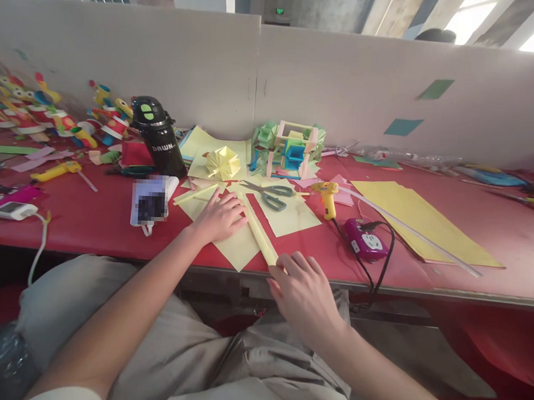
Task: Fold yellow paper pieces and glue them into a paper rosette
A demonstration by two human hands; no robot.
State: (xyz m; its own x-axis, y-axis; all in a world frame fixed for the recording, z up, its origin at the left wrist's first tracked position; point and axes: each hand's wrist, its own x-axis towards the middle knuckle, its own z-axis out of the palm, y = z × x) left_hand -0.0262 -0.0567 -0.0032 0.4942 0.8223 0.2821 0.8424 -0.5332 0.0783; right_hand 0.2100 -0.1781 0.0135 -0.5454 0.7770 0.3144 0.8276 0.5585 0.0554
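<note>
My left hand lies with its fingers stretched over pale yellow paper, touching it near the far end of a long folded yellow paper strip. The fingers of my right hand are closed around the strip's near end, at the table's front edge. Beyond the hands, grey-green scissors rest partly open on another yellow sheet. A thin paper strip is left of my left fingertips. A pleated yellow paper ball sits farther back.
Right of the paper are a yellow glue gun, a purple power socket with its cable, and yellow sheets. A phone and black bottle stand left. Behind is a paper lantern-like model before a partition.
</note>
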